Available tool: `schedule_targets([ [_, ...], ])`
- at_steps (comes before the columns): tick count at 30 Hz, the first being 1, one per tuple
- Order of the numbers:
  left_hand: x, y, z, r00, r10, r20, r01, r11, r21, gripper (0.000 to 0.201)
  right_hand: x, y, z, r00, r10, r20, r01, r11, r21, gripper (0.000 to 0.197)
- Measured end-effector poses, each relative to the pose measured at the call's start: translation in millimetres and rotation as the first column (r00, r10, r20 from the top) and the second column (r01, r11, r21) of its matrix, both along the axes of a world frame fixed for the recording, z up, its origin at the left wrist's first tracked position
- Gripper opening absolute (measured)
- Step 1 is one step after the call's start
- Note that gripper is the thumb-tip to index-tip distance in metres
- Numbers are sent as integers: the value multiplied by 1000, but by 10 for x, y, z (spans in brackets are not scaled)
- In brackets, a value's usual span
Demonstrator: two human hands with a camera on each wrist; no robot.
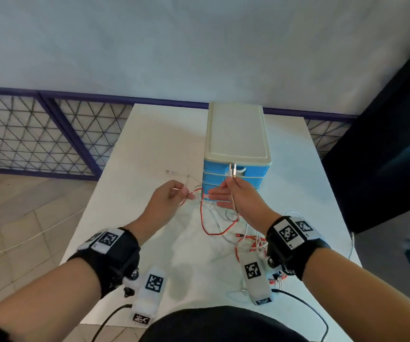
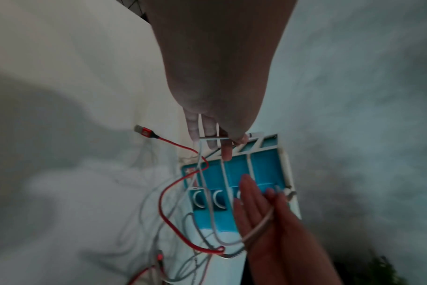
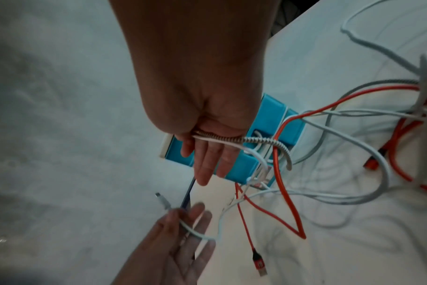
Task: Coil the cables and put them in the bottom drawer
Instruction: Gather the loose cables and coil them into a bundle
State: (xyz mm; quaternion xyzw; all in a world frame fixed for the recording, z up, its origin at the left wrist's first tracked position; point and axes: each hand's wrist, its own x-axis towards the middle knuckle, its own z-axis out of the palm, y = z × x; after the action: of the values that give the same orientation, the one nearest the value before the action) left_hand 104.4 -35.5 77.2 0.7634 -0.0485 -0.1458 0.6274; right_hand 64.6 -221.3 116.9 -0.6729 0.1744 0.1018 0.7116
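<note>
Nearest the body, on the white table, a tangle of cables is lying loose, red and white strands crossing one another (no coil formed yet, by the look of it).

Item, red cable: it is looping up from the tangle toward both hands, one plug end lying free on the table in the right wrist view.

Item, left hand: it is hovering above the table, thumb and fingertips pinching a thin white cable near its plug, the other fingers fairly straight.

Item, right hand: it is held raised before the drawers, thumb clamping a braided cable against the index finger, the remaining fingers extended and close together, the plug pointing upward.

Item, drawer unit: blue drawers under a cream lid are standing just beyond the hands, all seemingly closed.

Handling note: the step appears to be separating one cable from the tangle. Doing it well likely means drawing one strand out slowly, keeping the plug end pinched, and freeing crossings before winding loops.
</note>
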Motion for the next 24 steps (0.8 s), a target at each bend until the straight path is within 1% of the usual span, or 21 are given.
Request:
schedule_targets([
  [2,-5,-68,131,998,40,-51,-42,999,-29,14,38,100,4,999,32,8,-32,999,-6,29],
  [4,-28,-146,259,997,38,-74,-39,999,-11,13,90,207,-3,996,83,22,-83,997,-11,30],
  [5,-37,-180,309,997,39,-69,-38,999,11,14,111,255,-7,995,94,35,-94,996,-4,30],
  [8,-61,-263,432,998,55,-38,-53,998,45,19,155,317,-17,993,95,72,-89,993,-82,33],
  [10,-46,-269,452,999,34,-32,-32,998,63,21,143,297,-15,993,95,66,-87,990,-108,34],
  [12,-4,-231,455,995,-56,-81,61,996,68,21,103,244,-4,995,87,49,-81,991,-110,33],
  [15,123,-138,454,955,-221,-196,229,973,23,20,66,206,-16,996,76,48,-69,989,-133,33],
  [16,170,-116,463,943,-255,-214,265,964,16,21,62,218,-22,997,59,39,-52,988,-146,33],
  [19,313,-97,481,899,-352,-260,369,929,17,25,79,285,-55,1000,-18,19,20,993,-116,32],
  [22,411,-107,472,878,-380,-290,418,905,79,17,116,321,-65,996,-88,-7,87,995,-52,27],
  [24,484,-99,424,880,-369,-300,416,903,110,14,138,324,-39,996,-86,-1,86,996,-22,25],
])
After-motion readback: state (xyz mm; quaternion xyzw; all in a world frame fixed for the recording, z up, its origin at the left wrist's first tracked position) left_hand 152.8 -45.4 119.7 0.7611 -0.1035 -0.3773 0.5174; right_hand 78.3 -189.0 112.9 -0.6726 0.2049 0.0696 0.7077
